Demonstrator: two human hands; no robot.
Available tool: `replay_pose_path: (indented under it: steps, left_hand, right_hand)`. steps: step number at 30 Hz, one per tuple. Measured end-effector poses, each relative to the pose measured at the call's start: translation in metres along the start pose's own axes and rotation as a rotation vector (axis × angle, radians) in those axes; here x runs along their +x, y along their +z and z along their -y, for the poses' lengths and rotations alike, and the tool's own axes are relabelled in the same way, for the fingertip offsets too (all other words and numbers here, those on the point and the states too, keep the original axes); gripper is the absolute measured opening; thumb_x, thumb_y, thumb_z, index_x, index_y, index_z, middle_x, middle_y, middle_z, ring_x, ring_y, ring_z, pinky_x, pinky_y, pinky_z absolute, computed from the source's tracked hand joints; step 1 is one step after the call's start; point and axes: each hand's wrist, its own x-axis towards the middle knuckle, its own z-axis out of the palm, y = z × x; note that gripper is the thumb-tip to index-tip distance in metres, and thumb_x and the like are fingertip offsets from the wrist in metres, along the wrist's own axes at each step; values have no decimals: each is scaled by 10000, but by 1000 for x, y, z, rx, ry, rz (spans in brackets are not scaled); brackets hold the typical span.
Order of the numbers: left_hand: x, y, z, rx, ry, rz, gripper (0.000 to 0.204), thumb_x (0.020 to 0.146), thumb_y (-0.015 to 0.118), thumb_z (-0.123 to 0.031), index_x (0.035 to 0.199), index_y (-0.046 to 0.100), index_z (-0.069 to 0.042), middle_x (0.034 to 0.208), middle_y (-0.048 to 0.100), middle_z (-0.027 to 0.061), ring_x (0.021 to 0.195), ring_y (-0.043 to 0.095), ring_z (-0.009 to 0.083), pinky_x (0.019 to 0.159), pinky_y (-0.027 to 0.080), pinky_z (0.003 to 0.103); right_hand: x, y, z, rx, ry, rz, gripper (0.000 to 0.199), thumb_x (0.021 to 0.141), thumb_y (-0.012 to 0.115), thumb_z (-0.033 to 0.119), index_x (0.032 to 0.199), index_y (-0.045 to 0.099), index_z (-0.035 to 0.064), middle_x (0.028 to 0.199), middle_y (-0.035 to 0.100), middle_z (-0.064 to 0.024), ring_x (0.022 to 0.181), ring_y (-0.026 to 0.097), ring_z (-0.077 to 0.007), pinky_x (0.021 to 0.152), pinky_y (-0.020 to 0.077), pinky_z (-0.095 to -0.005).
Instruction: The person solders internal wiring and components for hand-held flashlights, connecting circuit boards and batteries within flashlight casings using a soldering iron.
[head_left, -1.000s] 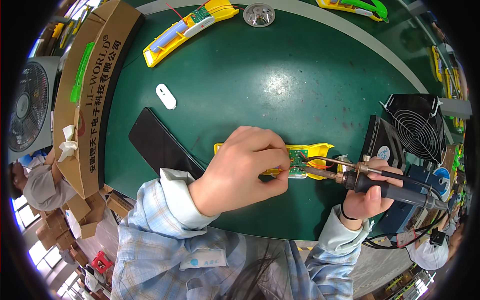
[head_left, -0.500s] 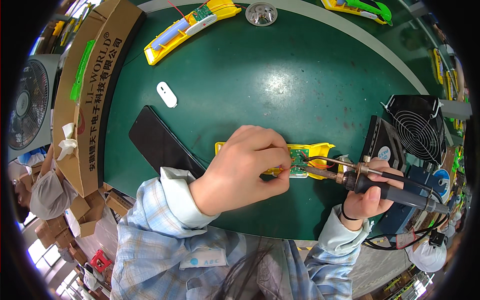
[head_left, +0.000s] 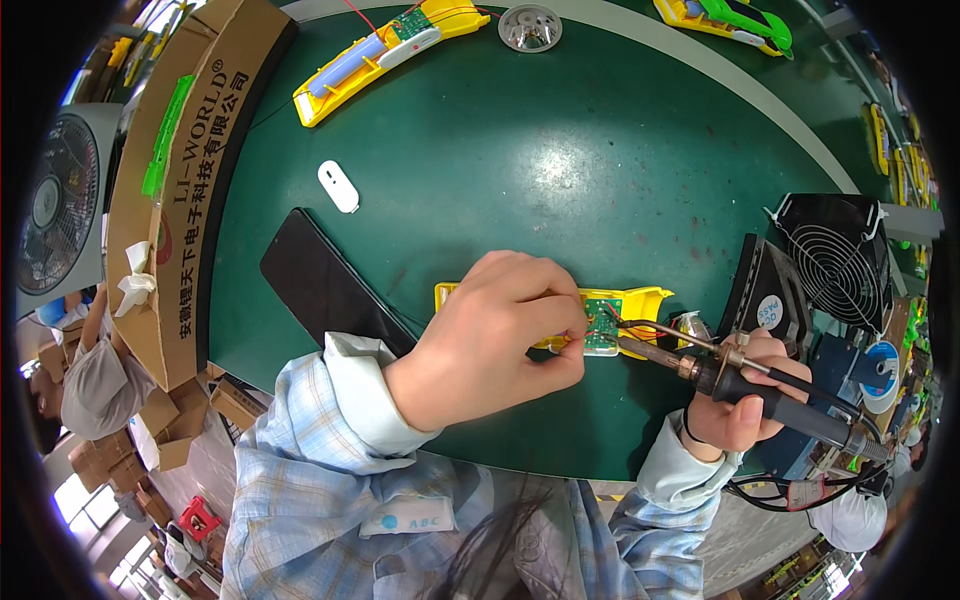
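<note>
A yellow plastic housing lies in front of me, with a small green circuit board and thin red wires inside. My left hand rests over its left part, thumb and forefinger pinched at the board's left edge. What they pinch is hidden. Wrapped around a soldering iron with a thin metal feed tube, my right hand is to the right of the housing. The iron's tip points left, close to the board's right side; contact cannot be made out. A shiny reflector sits at the housing's right end.
A black phone and a white oval piece lie left on the green table. Farther back are another yellow housing with a blue cell and a round reflector. A cardboard box borders the left; a black fan stands right.
The soldering iron has shifted slightly right, away from the board, and its handle end has dipped. My left hand keeps its pinch in nearly the same place. The whole view has shifted a little.
</note>
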Motion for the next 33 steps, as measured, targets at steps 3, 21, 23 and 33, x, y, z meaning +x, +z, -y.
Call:
replay_pose_path:
  steps: [3,21,23,33]
  left_hand:
    - [0,1,0,-1,-1,-4,148,535,642,-21,653,564,-63,755,552,34,733,556,189,679,416,304]
    - [1,1,0,9,3,-13,140,533,630,-16,645,560,-62,735,545,32,722,556,190,675,418,303]
    - [1,0,0,7,4,-11,140,533,630,-17,645,560,-61,735,544,33,720,556,190,674,418,302]
    - [0,3,-1,20,8,-23,142,523,624,-11,640,557,-55,734,543,40,688,540,189,665,413,298]
  right_hand:
    - [-1,1,-1,-28,-15,-36,271,706,428,267,709,377,1,709,380,-77,512,404,-173,483,370,-306]
    - [0,3,0,-12,21,-4,253,729,450,241,736,379,-2,724,386,-84,536,422,-189,482,347,-314]
    - [0,4,0,-17,23,15,256,733,456,243,738,378,-1,728,387,-83,536,422,-187,480,345,-313]
    - [-4,-1,1,14,-5,-33,282,717,468,276,730,378,9,729,390,-72,544,423,-180,513,367,-311]
